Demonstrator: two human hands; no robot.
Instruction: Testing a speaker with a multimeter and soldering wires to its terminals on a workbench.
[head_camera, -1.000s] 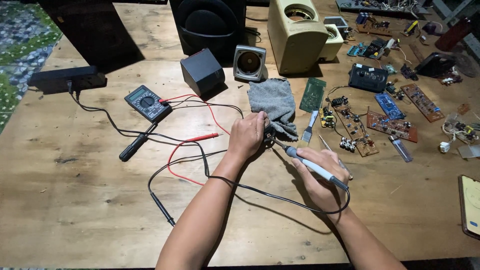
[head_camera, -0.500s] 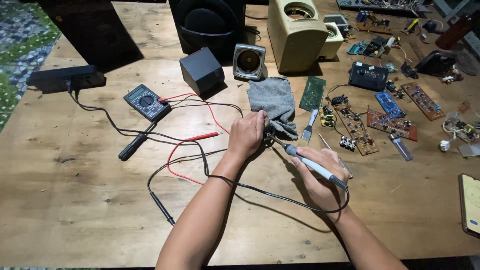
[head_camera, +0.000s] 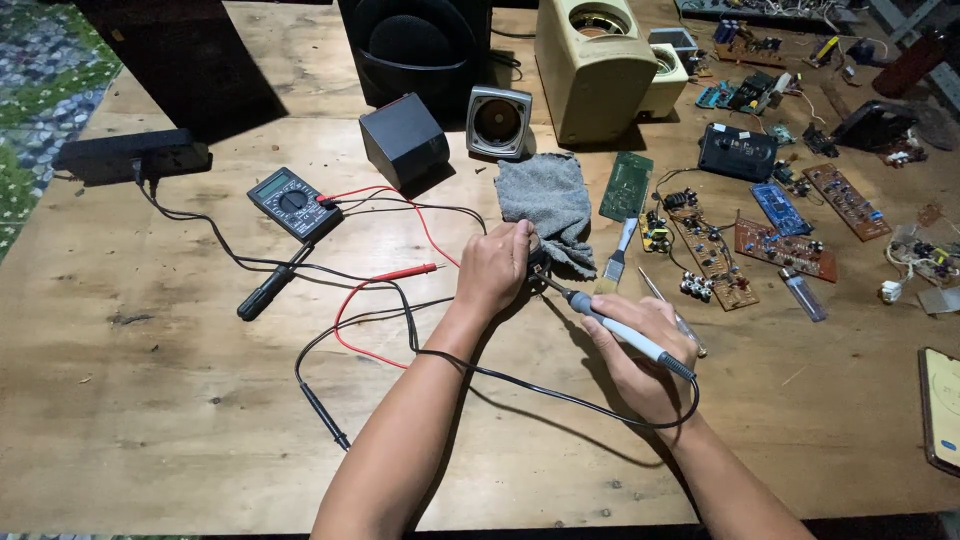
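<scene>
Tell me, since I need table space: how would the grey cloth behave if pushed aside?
The grey cloth lies rumpled in soft folds, so it would probably bunch rather than slide whole. It looks light and unbreakable; its lower edge nears the left hand, so it might drag there.

The worktop (head_camera: 150, 420) is made of rough, matt, knotted wood. The rag (head_camera: 548, 200) is formed of soft grey cloth. The soldering iron (head_camera: 620, 330) is fitted with a smooth plastic handle and metal tip.
</scene>
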